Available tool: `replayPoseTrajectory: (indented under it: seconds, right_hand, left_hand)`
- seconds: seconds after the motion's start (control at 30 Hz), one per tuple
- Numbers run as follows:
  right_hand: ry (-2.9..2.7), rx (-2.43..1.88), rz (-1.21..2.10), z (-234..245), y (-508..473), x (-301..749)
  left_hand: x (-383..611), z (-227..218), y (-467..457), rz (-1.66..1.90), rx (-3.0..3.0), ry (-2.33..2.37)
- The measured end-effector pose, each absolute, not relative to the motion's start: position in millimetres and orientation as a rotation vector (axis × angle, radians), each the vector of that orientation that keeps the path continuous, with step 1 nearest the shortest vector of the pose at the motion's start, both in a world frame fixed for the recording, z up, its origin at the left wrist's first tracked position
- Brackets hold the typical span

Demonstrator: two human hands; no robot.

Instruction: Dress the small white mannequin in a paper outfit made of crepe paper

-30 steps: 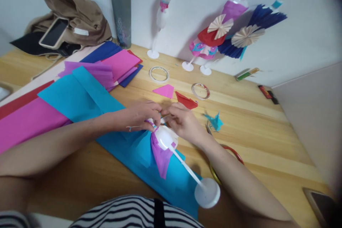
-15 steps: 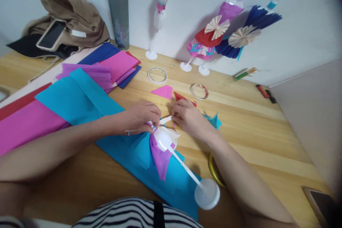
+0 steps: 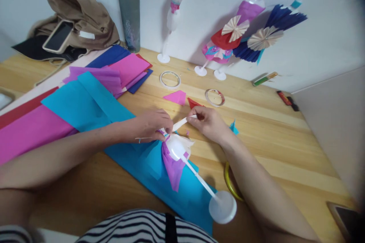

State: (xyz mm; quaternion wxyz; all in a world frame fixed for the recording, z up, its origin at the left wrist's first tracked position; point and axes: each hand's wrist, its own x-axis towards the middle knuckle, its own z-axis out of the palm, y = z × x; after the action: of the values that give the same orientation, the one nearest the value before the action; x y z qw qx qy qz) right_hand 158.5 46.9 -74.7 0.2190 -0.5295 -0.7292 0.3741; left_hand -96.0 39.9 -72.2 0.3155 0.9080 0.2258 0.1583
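Observation:
A small white mannequin (image 3: 176, 148) lies tilted over a blue crepe paper sheet (image 3: 154, 167), its round base (image 3: 222, 207) toward me. Purple paper (image 3: 173, 171) and pale paper drape from its waist. My left hand (image 3: 155, 124) is closed round the mannequin's upper part, which the fingers mostly hide. A narrow white paper strip (image 3: 179, 123) stretches from there to my right hand (image 3: 205, 121), which pinches its free end between thumb and finger.
Two tape rolls (image 3: 170, 79) (image 3: 215, 97), a pink scrap (image 3: 175, 97) and a red scrap (image 3: 194, 103) lie beyond my hands. Dressed mannequins (image 3: 225, 41), a bare one (image 3: 178, 3) and a bottle (image 3: 129, 19) stand by the wall. Yellow tape (image 3: 231, 182) sits by my right forearm.
My right hand has moved up and to the right, drawing the white strip out so more of it shows. The left hand stays at the mannequin. The view has shifted slightly.

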Motion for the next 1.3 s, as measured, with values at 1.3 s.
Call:
replayPoseTrajectory:
  seconds: [1.3]
  right_hand:
    - [-1.551, -1.515, 1.255, -77, 54, 159]
  left_hand:
    - [-97, -69, 41, 0.356, 2.422, 0.577]
